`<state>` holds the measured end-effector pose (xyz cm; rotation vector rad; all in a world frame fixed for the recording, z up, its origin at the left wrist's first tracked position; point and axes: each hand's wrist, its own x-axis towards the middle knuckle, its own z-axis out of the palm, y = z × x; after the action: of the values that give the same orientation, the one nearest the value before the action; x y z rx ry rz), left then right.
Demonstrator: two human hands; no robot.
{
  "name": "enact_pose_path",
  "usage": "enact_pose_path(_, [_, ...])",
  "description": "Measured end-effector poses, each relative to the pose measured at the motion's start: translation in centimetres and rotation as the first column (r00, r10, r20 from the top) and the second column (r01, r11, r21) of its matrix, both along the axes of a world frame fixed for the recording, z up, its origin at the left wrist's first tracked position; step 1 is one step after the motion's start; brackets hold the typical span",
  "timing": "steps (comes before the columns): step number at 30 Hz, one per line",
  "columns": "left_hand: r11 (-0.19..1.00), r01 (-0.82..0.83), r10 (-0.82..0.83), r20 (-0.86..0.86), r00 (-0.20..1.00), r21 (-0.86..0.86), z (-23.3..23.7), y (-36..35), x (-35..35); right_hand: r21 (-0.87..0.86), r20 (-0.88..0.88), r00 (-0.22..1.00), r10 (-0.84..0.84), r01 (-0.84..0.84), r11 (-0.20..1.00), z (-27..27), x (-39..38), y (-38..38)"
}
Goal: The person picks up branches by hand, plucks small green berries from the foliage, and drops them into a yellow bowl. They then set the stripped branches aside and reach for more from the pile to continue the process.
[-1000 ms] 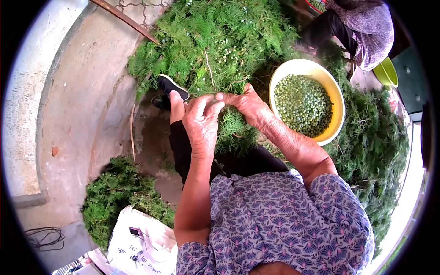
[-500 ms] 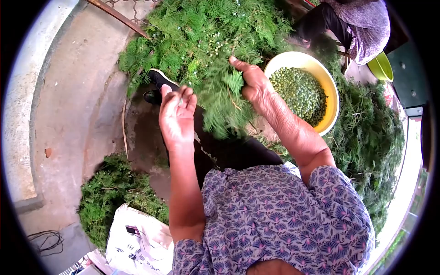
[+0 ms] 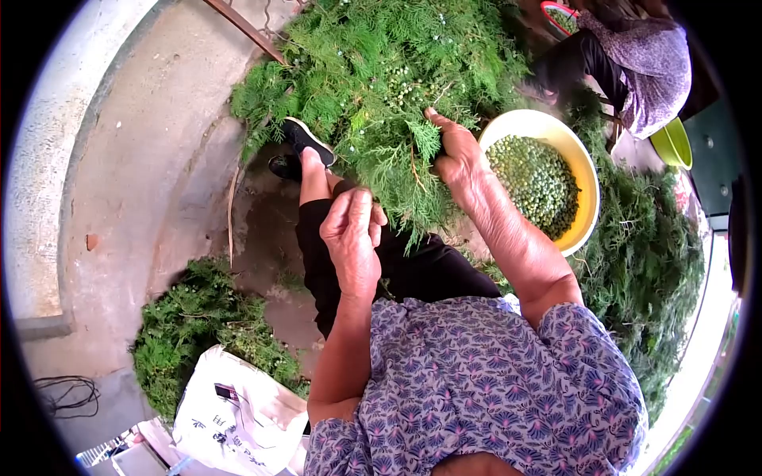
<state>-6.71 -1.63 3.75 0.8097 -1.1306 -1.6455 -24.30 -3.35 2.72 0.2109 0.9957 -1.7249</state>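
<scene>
My right hand is closed around a leafy evergreen branch, its flat green sprays hanging down and to the left. My left hand is held just below and left of those sprays, fingers curled together; whatever is in them, if anything, is hidden. Close by my right forearm stands a yellow basin, partly filled with small round green cones. Beyond both hands lies a big heap of cut evergreen branches, dotted with pale green cones.
Another person sits at upper right near a lime-green tub. More cut branches lie on the right, and a smaller pile at lower left beside a white sack with a phone. A wooden pole leans at the top.
My left hand has moved right and down, nearer the branch, and its fingers have curled in. My right hand still holds the branch, now less blurred. The whole view has shifted slightly.
</scene>
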Motion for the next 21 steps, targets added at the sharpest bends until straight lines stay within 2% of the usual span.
enact_pose_path(3, [0.995,-0.053,0.057,-0.052,0.997,0.079,-1.1,-1.0,0.3,-0.006,0.012,1.000,0.007,-0.007,1.000,0.4,0.8,-0.1])
enact_pose_path(5, [0.998,-0.019,0.020,-0.016,1.000,0.060,-1.1,-1.1,0.6,-0.017,0.029,1.000,0.010,-0.010,1.000,0.5,1.2,-0.1])
enact_pose_path(7, [0.990,0.122,-0.123,0.004,0.992,0.065,-0.6,-1.2,0.7,-0.064,0.062,0.997,0.041,-0.037,0.997,0.3,1.5,-0.2])
enact_pose_path(11, [0.989,0.139,-0.142,0.061,0.988,0.043,-0.3,-1.0,0.5,-0.071,0.047,0.999,0.026,-0.022,0.997,1.0,2.5,0.0])
enact_pose_path(13, [0.986,0.162,-0.163,0.026,0.986,0.042,-0.2,-0.8,0.6,-0.078,0.044,0.999,0.024,-0.020,0.997,0.6,2.5,-0.1])
enact_pose_path(16, [0.993,0.076,-0.076,-0.004,0.997,0.094,-0.2,-0.4,0.4,-0.084,0.024,1.000,0.016,-0.013,0.996,0.2,2.8,-0.2])
enact_pose_path(21, [0.988,0.052,-0.053,0.004,0.999,0.146,-1.7,-0.8,0.9,-0.047,-0.002,1.000,0.000,0.000,0.999,0.5,3.2,-0.3])
